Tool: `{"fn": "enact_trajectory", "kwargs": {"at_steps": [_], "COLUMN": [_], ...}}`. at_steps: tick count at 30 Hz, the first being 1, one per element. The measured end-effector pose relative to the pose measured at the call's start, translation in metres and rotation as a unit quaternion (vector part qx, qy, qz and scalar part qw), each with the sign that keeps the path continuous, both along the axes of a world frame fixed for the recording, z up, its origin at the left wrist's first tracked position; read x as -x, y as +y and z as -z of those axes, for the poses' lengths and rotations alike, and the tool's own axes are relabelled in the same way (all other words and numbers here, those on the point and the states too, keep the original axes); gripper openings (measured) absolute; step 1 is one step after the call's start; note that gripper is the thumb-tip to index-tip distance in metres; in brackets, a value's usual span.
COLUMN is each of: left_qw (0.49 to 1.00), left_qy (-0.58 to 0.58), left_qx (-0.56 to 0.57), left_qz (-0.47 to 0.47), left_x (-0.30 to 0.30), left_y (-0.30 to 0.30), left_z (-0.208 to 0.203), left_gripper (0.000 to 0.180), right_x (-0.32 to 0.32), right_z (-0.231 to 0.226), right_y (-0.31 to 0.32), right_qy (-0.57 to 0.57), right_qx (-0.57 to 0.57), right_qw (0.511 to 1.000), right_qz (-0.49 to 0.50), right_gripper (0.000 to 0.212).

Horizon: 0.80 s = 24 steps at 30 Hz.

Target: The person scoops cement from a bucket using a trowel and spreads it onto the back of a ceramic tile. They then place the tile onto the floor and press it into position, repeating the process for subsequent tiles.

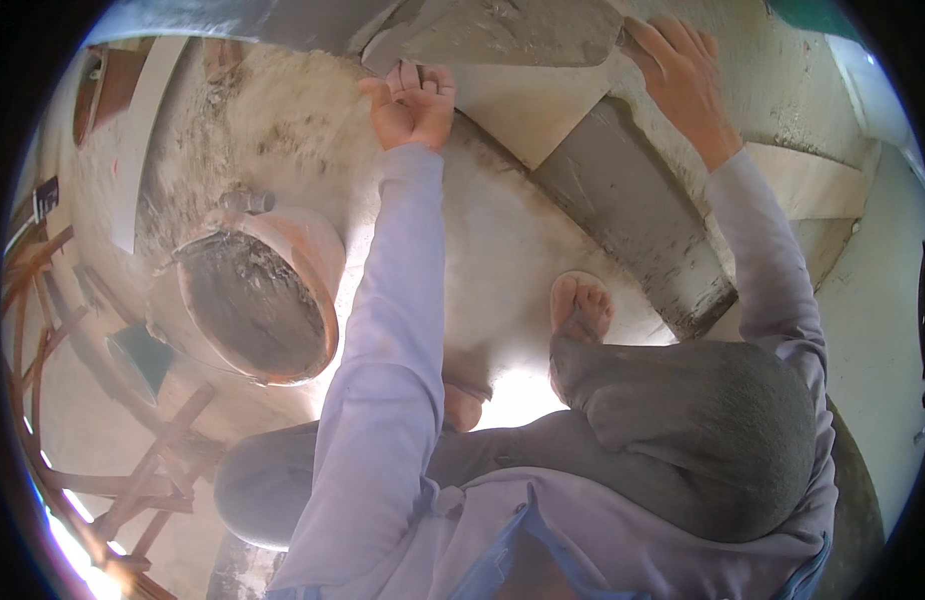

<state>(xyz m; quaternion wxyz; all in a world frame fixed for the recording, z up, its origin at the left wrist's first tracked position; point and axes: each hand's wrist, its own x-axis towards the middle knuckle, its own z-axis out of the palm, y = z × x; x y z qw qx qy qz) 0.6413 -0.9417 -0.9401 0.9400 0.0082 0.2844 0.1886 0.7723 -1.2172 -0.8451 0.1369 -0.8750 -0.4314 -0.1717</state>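
A long flat slab (pixel 512 35), its face smeared with grey mortar, spans the space between my hands at the top of the view. At its left corner, my left hand (pixel 414 108) is turned palm up with the fingers curled against the edge. My right hand (pixel 679 85) grips the opposite end, thumb side toward the slab. Beneath the slab lie a pale tile-like surface (pixel 527 108) and a grey, mortar-stained strip (pixel 627 205). To the left of my left forearm is a round bucket (pixel 330 255) holding wet grey mortar.
A long white strip (pixel 147 150) lies at the far left. Wooden framing (pixel 132 487) and a teal container (pixel 142 360) are near the left rim. My sandalled foot (pixel 582 305) is beside the grey strip. A pale wall (pixel 872 300) rises on the right.
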Motion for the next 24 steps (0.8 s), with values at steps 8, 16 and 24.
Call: {"fn": "enact_trajectory", "kwargs": {"at_steps": [8,16,24], "left_qw": [0.998,1.0,0.999], "left_qy": [0.009,0.02,0.018], "left_qx": [-0.055,-0.017,0.039], "left_qz": [0.003,0.007,-0.012], "left_x": [-0.003,-0.005,-0.023], "left_y": [-0.005,-0.005,0.006], "left_z": [0.008,-0.019,0.054], "left_gripper": [0.084,0.088,0.044], "right_x": [-0.005,0.01,0.001], "right_z": [-0.005,-0.024,-0.024], "right_y": [0.033,0.023,0.022], "right_qy": [-0.031,-0.04,-0.053], "right_qx": [0.03,0.107,0.123], "right_qw": [0.999,0.992,0.987], "right_qz": [-0.008,0.052,0.089], "right_gripper": [0.029,0.033,0.033]}}
